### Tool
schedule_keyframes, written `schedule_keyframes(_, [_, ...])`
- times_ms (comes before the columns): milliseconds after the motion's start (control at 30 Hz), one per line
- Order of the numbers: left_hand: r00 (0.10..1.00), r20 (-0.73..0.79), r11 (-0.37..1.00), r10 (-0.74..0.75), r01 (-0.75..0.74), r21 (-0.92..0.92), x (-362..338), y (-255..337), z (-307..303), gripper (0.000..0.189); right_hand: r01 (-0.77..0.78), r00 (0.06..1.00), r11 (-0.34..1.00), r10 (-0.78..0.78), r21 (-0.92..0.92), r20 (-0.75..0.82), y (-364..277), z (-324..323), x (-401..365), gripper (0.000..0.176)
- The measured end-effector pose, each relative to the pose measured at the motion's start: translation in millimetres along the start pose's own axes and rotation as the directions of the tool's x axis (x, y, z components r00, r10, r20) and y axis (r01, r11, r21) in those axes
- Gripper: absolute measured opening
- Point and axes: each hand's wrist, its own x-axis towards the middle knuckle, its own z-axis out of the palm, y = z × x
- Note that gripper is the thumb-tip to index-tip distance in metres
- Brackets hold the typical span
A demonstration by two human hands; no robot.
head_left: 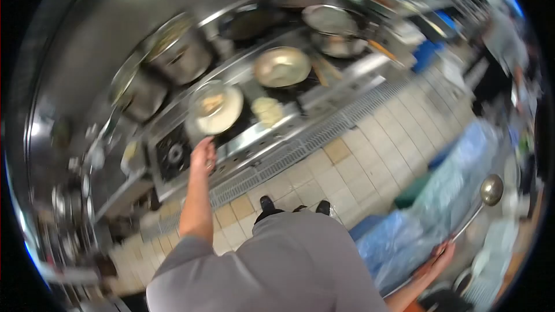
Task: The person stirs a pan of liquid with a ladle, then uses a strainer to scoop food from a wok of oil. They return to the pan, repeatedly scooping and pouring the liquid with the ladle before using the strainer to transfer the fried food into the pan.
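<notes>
Step in hand: cooking at the range, judged from the pose. The left hand (203, 153) reaches forward to the wok (217, 108), and the right hand (440, 254) holds a ladle (491, 189) far out to the person's right.
Left grip: closed at the near edge of the wok, apparently on its handle, though the blur hides the fingers.
Right grip: closed around the end of the ladle's long handle. The bowl is raised and well away from the range.
Wok: sits on the range (254, 138) over a burner, with pale food inside.
Next move calls for: swinging the ladle across the body to the wok while the left hand keeps the wok steady. The two are well apart.
Nearby on the range: an unlit burner (173, 153) just left of the wok, a heap of pale food (267, 110) to its right, a brass-coloured pan (282, 66) beyond and more pans (329, 20) farther back.
Behind: two large stock pots (182, 52) by the steel wall.
Floor: a drain grate (300, 147) runs along the range, with tiles (347, 167) beside it and the person's shoes (267, 203) on the tiles.
In the way: blue plastic sheeting (439, 196) lies under the ladle's path. The pale food heap lies close to the wok's right.
</notes>
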Motion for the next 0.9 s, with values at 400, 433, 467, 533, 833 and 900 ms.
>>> schedule_keyframes(400, [0.989, -0.040, 0.986, -0.139, 0.134, -0.104, -24, 19, -11, 0.022, -0.055, 0.250, 0.897, 0.437, -0.438, 0.864, 66, 382, -240, 0.038])
schedule_keyframes(433, [0.989, -0.017, 0.986, -0.145, 0.143, -0.091, -25, 21, -17, 0.023, 0.013, 0.225, 0.906, 0.409, -0.423, 0.884, 74, 408, -266, 0.034])
schedule_keyframes(467, [0.991, 0.005, 0.989, -0.135, 0.135, -0.061, -23, 22, -24, 0.023, 0.080, 0.199, 0.911, 0.382, -0.404, 0.902, 81, 431, -292, 0.029])
schedule_keyframes(533, [0.989, 0.011, 0.989, -0.145, 0.145, -0.041, -22, 29, -34, 0.023, 0.139, 0.152, 0.918, 0.351, -0.372, 0.924, 95, 470, -331, 0.027])
schedule_keyframes(833, [0.979, 0.089, 0.954, -0.183, 0.155, 0.256, 14, 75, -87, 0.026, 0.360, 0.075, 0.786, 0.513, -0.503, 0.855, 191, 557, -437, 0.013])
schedule_keyframes(900, [0.973, 0.103, 0.943, -0.208, 0.172, 0.284, 22, 75, -100, 0.027, -0.423, -0.005, 0.613, 0.735, -0.668, 0.678, 198, 553, -460, 0.019])
